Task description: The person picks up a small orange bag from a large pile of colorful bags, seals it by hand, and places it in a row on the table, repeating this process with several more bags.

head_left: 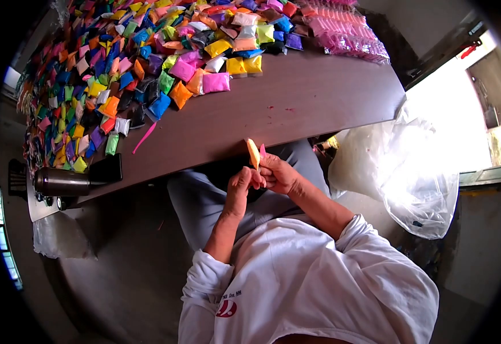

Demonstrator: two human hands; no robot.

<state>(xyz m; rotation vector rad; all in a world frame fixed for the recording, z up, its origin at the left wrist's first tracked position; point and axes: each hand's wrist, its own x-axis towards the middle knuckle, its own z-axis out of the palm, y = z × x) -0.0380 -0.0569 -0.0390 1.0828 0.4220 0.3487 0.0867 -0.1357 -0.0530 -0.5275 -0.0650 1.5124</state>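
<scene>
Just off the front edge of the table, my two hands meet above my lap. A small light-orange packet [254, 153] stands up from between them, its lower end hidden by fingers. My left hand [240, 184] is closed around that lower end. Pressed against it, my right hand [279, 174] pinches a small pink piece [263, 150], which looks like a strip; its lower part is covered by the fingers. Whether the right fingers also grip the packet is hard to see.
Many colourful small packets [183, 70] are heaped across the brown table [319, 97]. Pink plastic packs [350, 34] lie at the far right. A pink strip [144, 137], a dark cylindrical bottle [61, 182] and a black phone-like object [106, 168] lie nearer. A clear plastic bag [416, 178] hangs right.
</scene>
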